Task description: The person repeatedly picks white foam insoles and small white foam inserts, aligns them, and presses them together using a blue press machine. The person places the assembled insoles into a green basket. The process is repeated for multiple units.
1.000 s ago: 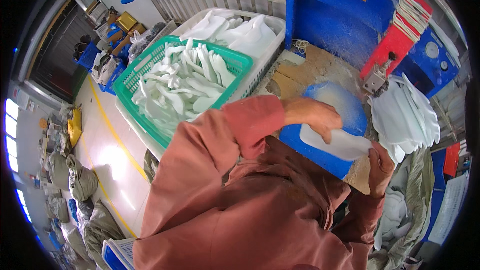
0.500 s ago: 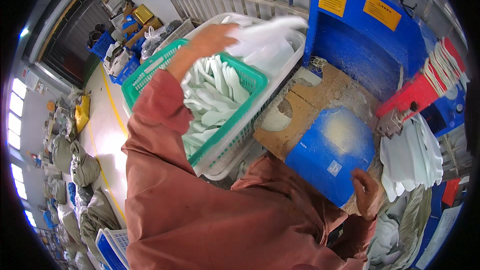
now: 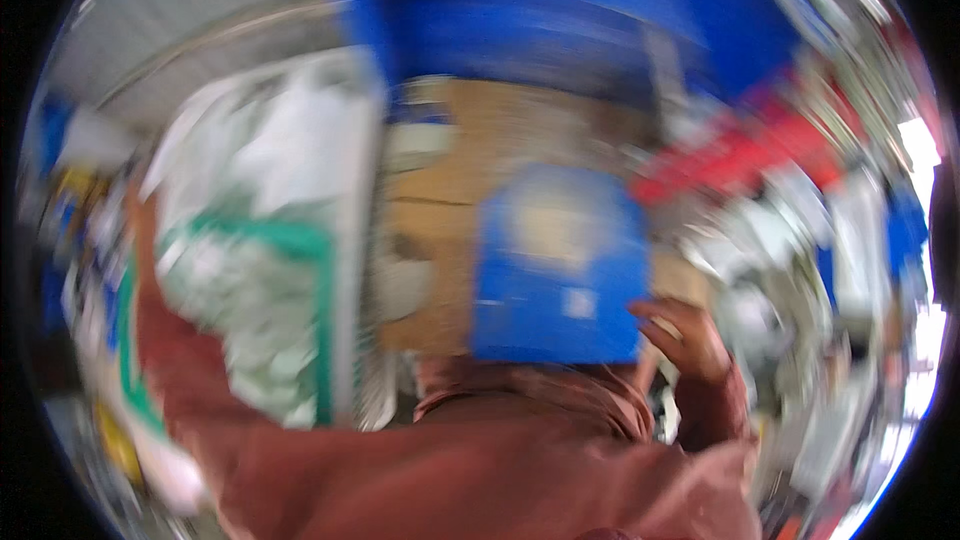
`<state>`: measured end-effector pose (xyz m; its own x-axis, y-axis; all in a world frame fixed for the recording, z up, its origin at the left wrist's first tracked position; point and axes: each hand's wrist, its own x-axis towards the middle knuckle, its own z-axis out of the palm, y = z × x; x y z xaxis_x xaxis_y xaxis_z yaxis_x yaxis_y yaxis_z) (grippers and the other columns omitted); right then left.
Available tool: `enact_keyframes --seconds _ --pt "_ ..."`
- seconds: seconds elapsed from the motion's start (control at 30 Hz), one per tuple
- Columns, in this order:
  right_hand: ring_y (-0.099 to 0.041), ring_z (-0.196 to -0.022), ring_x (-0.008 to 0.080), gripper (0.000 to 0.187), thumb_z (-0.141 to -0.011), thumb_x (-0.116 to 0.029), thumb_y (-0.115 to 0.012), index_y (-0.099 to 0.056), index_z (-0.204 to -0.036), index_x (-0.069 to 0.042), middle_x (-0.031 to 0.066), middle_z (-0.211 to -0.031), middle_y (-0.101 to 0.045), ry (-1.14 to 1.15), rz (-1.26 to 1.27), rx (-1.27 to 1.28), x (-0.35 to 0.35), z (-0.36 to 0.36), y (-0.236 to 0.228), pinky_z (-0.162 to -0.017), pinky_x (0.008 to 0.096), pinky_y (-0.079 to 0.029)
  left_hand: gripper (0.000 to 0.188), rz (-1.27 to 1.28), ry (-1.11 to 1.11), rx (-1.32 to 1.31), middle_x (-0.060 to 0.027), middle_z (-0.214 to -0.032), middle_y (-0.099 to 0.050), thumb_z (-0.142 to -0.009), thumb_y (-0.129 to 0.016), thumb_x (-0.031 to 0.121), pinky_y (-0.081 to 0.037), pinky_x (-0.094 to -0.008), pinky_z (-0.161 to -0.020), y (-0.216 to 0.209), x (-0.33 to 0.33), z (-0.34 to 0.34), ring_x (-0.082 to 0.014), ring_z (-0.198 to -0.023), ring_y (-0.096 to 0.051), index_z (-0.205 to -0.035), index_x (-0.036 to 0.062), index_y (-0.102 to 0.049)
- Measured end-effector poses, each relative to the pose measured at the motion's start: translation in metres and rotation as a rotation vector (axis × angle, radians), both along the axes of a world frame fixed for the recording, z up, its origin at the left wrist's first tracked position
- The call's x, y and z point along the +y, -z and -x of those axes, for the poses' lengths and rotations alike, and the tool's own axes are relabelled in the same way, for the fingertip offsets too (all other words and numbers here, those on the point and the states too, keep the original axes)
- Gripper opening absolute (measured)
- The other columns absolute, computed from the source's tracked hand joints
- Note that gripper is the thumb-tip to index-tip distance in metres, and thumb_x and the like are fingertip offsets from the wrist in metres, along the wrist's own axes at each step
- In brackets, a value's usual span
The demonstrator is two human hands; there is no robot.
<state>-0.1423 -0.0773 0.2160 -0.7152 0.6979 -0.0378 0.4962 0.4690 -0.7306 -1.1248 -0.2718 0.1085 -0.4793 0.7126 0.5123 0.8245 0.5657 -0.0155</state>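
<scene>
View swung since the previous frame: blue pad [image 3: 540, 292] now lies near the centre, green basket [image 3: 323, 310] and white tub [image 3: 364, 175] at the left, all motion-blurred. Half a second ago the left hand [image 3: 140, 205] carries a white piece over the tub; now it is at the left of the frame, by the left edge of the white pieces [image 3: 290, 145] heaped in the tub, upper left. Its grip is too smeared to read: cannot tell whether it holds anything. The right hand [image 3: 688, 340] remains beside the pad's lower right edge, fingers half curled and loosely parted, nothing visible in them. Pale dust [image 3: 553, 225] again coats the pad's upper part; red arm [image 3: 735, 162] appears upper right, blurred.
</scene>
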Motion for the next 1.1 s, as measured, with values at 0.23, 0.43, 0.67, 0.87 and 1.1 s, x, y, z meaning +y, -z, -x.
enact_keyframes --seconds 0.23,0.43,0.67,0.87,1.1 --pt "-0.071 -0.115 0.0359 0.031 -0.089 -0.003 -0.076 -0.075 -0.121 -0.002 0.0177 -0.121 -0.075 0.555 -0.774 0.000 0.030 -0.051 -0.095 -0.100 0.0434 -0.054 0.062 0.294 -0.060 -0.129 -0.0250 -0.157 -0.051 -0.105 -0.064 0.026 -0.041 -0.0483 -0.118 -0.015 0.032 -0.019 -0.0430 -0.144 -0.050 -0.159 0.0023 -0.045" --pt "-0.060 -0.133 0.0390 0.054 -0.090 -0.021 -0.082 -0.065 -0.138 -0.002 0.0204 -0.144 -0.062 0.311 -1.004 -0.253 0.112 -0.083 -0.121 -0.112 0.0459 -0.047 0.056 0.324 0.221 -0.513 -0.0212 -0.149 -0.060 -0.100 -0.068 0.015 -0.044 -0.0421 -0.114 -0.123 0.075 -0.209 -0.0364 -0.136 -0.058 -0.153 0.0030 -0.055" --pt "-0.064 -0.125 0.0381 0.048 -0.093 -0.023 -0.081 -0.068 -0.133 -0.001 0.0186 -0.134 -0.068 0.252 -0.708 -0.102 0.137 -0.120 -0.114 -0.107 0.0433 -0.051 0.051 0.528 0.503 -0.670 -0.0203 -0.130 -0.070 -0.090 -0.076 0.012 -0.052 -0.0410 -0.103 -0.207 0.086 -0.469 -0.0345 -0.116 -0.068 -0.139 -0.0012 -0.065" --pt "-0.068 -0.122 0.0299 0.039 -0.097 -0.025 -0.078 -0.071 -0.128 -0.002 0.0160 -0.131 -0.071 0.187 -0.552 0.033 0.143 -0.132 -0.126 -0.105 0.0395 -0.052 0.047 0.689 0.831 -0.567 -0.0228 -0.132 -0.069 -0.089 -0.074 0.015 -0.052 -0.0452 -0.105 -0.227 0.099 -0.600 -0.0416 -0.121 -0.065 -0.133 -0.0018 -0.068" --pt "-0.068 -0.119 0.0373 0.037 -0.098 -0.022 -0.071 -0.073 -0.129 -0.003 0.0168 -0.127 -0.073 0.079 -0.663 -0.423 0.237 -0.119 -0.148 -0.105 0.0445 -0.052 0.048 0.875 1.086 -0.538 -0.0211 -0.136 -0.067 -0.095 -0.071 0.023 -0.052 -0.0464 -0.109 -0.180 0.128 -0.688 -0.0399 -0.126 -0.064 -0.137 0.0007 -0.065"
